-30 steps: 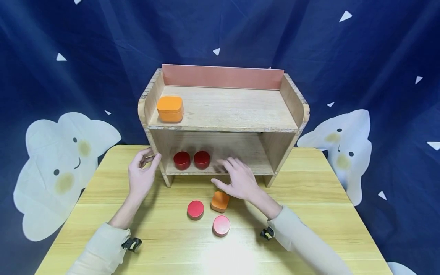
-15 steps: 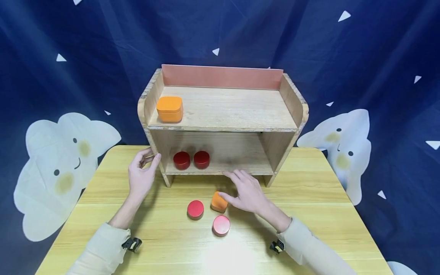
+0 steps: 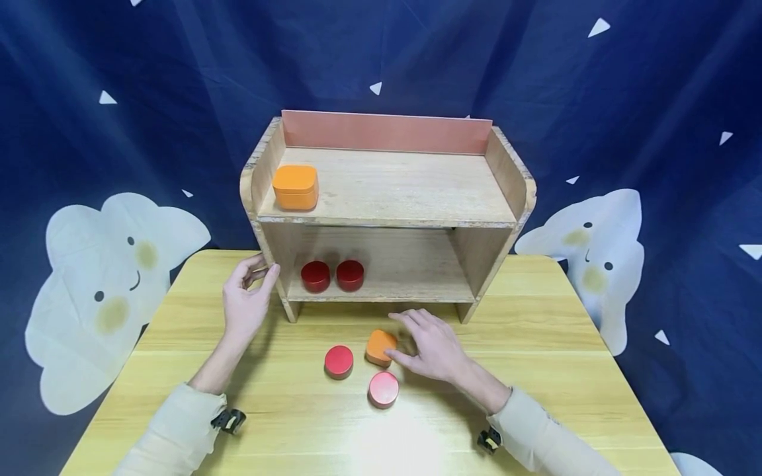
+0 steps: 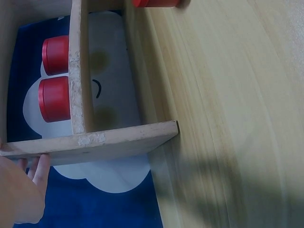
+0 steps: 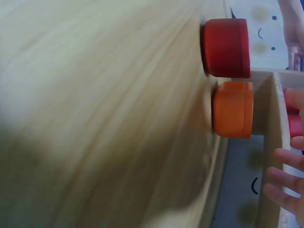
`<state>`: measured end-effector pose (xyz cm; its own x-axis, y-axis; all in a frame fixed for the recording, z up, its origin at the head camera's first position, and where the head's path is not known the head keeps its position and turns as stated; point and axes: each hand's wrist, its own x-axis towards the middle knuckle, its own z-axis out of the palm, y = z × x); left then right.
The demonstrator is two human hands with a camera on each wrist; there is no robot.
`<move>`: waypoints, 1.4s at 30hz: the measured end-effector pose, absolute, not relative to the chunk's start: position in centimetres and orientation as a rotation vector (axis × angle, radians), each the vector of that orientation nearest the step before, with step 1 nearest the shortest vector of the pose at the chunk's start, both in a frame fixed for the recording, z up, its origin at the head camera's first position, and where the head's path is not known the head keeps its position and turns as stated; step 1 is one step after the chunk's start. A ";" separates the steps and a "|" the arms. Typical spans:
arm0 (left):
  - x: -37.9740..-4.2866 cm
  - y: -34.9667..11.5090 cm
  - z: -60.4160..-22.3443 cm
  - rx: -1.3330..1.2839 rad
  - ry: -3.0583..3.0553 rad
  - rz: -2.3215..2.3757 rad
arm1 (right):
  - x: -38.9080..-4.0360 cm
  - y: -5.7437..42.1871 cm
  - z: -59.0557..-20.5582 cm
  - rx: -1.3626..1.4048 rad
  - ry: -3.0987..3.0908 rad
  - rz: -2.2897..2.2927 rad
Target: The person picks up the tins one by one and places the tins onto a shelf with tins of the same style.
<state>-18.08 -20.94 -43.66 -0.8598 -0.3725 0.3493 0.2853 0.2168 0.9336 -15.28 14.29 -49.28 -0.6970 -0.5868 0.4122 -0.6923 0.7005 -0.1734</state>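
A small orange box (image 3: pixel 378 345) sits on the table (image 3: pixel 292 423) in front of the wooden shelf (image 3: pixel 393 188), where, from my distant post, I see my right hand (image 3: pixel 436 347) beside it, fingers spread wide and gripping nothing, apparently to leave room around it; whether the thumb touches, I cannot tell. My left hand (image 3: pixel 245 303) rests relaxed fingers against the shelf's left side panel, likely to steady it. Two bright red tins (image 3: pixel 338 361) stand near the box, while a larger orange box (image 3: pixel 296 188) occupies the shelf's upper level and two darker red tins (image 3: pixel 315 277) its lower, seemingly sorted by colour.
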 end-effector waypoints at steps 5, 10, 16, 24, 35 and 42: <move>-18.0 -20.9 -43.6 0.087 -1.988 -1.690 | -15.2 14.3 -49.9 1.036 -2.624 0.449; -18.1 -20.9 -43.6 0.100 -2.009 -1.672 | -15.2 14.3 -50.4 1.057 -2.611 0.451; -18.0 -20.9 -43.5 0.100 -2.009 -1.679 | -15.3 14.3 -51.1 1.063 -2.648 0.415; -18.1 -21.0 -43.6 0.094 -2.005 -1.670 | -15.3 14.1 -51.5 1.100 -2.659 0.419; -18.1 -20.9 -43.7 0.099 -2.005 -1.677 | -15.4 13.8 -51.9 1.091 -2.745 0.394; -18.0 -21.0 -43.6 0.101 -2.010 -1.685 | -15.6 13.6 -52.1 1.097 -2.745 0.402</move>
<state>-18.03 -20.97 -43.63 -0.8664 -0.3725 0.3325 0.2624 0.2268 0.9379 -15.56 13.65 -52.05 -0.7188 -0.6512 0.2434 -0.6936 0.6952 -0.1885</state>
